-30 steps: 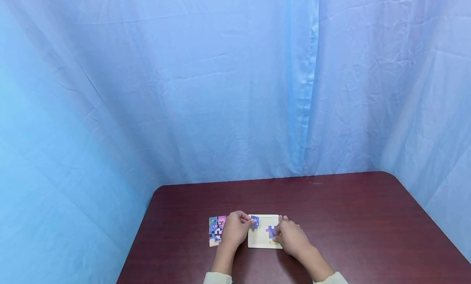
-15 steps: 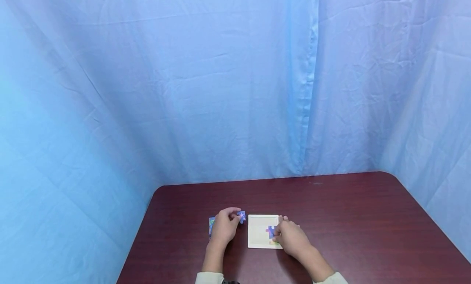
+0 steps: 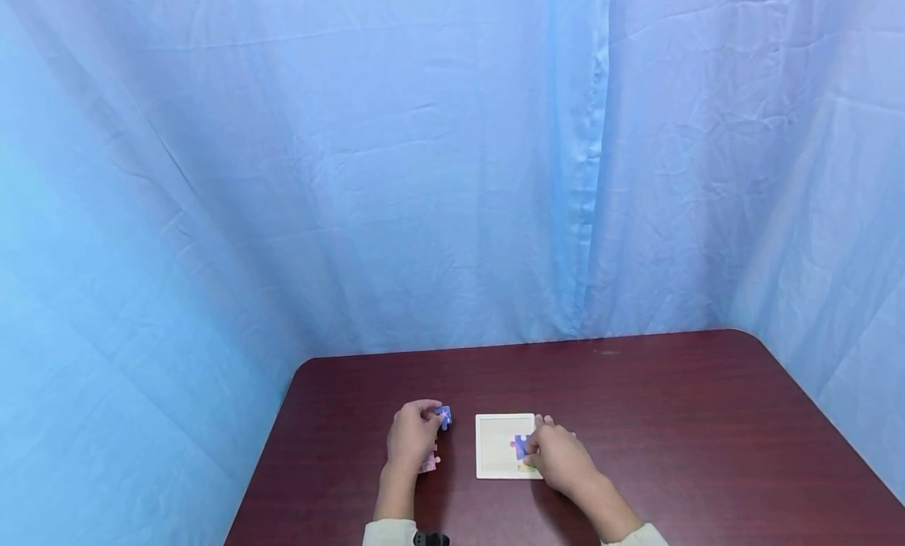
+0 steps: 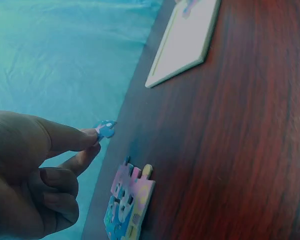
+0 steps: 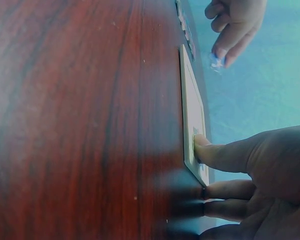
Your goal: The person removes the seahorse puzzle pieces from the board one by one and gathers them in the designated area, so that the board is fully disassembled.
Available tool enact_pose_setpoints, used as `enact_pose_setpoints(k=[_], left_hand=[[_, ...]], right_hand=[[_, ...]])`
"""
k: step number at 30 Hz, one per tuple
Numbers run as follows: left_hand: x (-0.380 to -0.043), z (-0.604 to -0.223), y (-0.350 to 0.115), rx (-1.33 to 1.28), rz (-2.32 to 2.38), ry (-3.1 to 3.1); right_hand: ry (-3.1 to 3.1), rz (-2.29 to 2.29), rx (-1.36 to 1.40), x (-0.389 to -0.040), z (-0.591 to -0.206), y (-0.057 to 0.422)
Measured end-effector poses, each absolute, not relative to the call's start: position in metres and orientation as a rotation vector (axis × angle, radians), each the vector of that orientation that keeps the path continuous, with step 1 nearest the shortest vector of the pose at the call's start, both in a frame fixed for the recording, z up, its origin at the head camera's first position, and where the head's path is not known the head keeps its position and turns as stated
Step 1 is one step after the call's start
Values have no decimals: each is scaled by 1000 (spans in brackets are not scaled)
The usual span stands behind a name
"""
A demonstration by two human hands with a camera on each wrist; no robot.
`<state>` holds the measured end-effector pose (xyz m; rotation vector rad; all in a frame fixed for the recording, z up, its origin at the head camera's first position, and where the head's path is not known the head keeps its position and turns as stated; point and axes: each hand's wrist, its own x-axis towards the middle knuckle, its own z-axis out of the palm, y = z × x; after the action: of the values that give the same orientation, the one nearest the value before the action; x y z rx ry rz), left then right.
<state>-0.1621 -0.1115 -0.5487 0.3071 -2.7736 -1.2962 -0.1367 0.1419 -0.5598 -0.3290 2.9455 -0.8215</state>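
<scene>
My left hand (image 3: 412, 434) pinches a blue puzzle piece with a star (image 3: 443, 416) between thumb and index finger, raised over the table. Below it lies a group of joined puzzle pieces (image 4: 131, 192), largely hidden by the hand in the head view. Over the right part of the pale puzzle tray (image 3: 495, 422) is my right hand (image 3: 561, 456). Its thumb and bent index finger hold a purple-blue puzzle piece (image 3: 520, 445) inside the tray's right side. The other fingers reach past the tray's right edge down to the table.
A dark red-brown wooden table (image 3: 679, 420) bears everything, with rounded far corners. Light blue curtains (image 3: 424, 177) surround it at the back and sides. A small black device (image 3: 431, 539) sits at the left sleeve.
My left hand has moved left from the tray, carrying the star puzzle piece over the joined pieces. My right hand has stayed in place on the tray.
</scene>
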Motion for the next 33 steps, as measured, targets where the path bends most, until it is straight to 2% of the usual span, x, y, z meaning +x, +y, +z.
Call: enact_pose_setpoints(k=[12,33], left_hand=[[-169,-562,-111,263,-1007,-2869],[-172,-559,-112,262,-1039,-2843]], right_hand=[[2953,-830,-340,-136,-559,142],[2959,-816,-320,-138,-566,144]])
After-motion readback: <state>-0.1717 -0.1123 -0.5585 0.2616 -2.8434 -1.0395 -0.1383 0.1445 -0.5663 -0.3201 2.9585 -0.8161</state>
